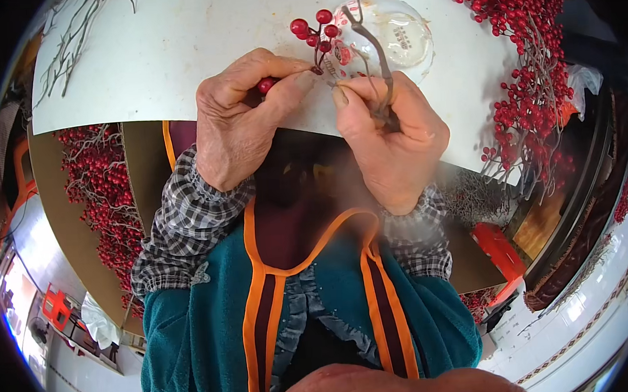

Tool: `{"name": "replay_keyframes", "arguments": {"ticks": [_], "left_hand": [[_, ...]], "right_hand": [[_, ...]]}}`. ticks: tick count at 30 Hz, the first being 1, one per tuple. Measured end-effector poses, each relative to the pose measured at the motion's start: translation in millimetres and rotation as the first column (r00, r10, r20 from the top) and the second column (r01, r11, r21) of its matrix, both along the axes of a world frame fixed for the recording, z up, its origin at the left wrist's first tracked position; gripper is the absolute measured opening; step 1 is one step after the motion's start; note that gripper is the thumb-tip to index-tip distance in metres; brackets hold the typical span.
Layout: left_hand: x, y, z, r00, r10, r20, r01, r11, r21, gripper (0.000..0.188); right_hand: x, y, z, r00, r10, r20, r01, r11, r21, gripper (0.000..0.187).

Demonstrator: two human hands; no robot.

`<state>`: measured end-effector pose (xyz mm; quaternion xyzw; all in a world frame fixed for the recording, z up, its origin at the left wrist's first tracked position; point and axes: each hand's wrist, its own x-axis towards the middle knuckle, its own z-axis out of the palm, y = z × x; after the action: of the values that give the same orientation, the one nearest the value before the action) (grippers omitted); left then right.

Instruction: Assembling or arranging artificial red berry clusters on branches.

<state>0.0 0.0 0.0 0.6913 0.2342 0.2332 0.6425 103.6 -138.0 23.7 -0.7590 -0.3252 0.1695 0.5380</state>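
Note:
My left hand (236,125) is closed, pinching a small sprig of artificial red berries (314,34) by its stem between thumb and forefinger. One more red berry (266,85) shows between those fingers. My right hand (400,142) is closed round a grey-brown artificial branch (382,59), whose forked tip points up and away. The fingertips of both hands are close together, with the sprig's lower end near the branch's thin side twigs. Whether sprig and twig touch, I cannot make out. Just beyond them a round clear plastic dish (425,47) lies on the white tabletop (178,40).
Berry-covered branches (528,78) heap along the table's right side. Bare twigs (82,38) lie at the far left. Below the left edge, a cardboard box (54,188) holds more red berry branches (101,200). A red object (500,254) is at the lower right.

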Motion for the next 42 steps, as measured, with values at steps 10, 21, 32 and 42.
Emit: {"name": "replay_keyframes", "arguments": {"ticks": [10,21,32,42], "left_hand": [[1.0,0.5,-1.4,1.000,-0.005,0.011,0.004,0.999,0.033,0.009],[1.9,0.7,-0.3,1.000,0.006,-0.008,-0.005,0.992,0.123,0.010],[0.5,-0.8,-1.2,1.000,0.016,-0.024,-0.013,0.993,0.118,0.009],[2.7,-2.6,-10.9,0.997,0.035,0.074,-0.053,0.964,0.261,0.011]], "right_hand": [[-1.9,8.5,-6.6,0.998,-0.021,0.064,0.019,1.000,0.018,0.008],[-5.6,11.5,-8.5,0.995,-0.097,0.019,0.097,0.995,0.023,0.010],[-6.6,10.0,-12.5,0.995,-0.088,0.037,0.087,0.996,0.024,0.013],[-9.4,12.4,-15.1,0.988,-0.071,0.138,0.065,0.997,0.048,0.009]]}}
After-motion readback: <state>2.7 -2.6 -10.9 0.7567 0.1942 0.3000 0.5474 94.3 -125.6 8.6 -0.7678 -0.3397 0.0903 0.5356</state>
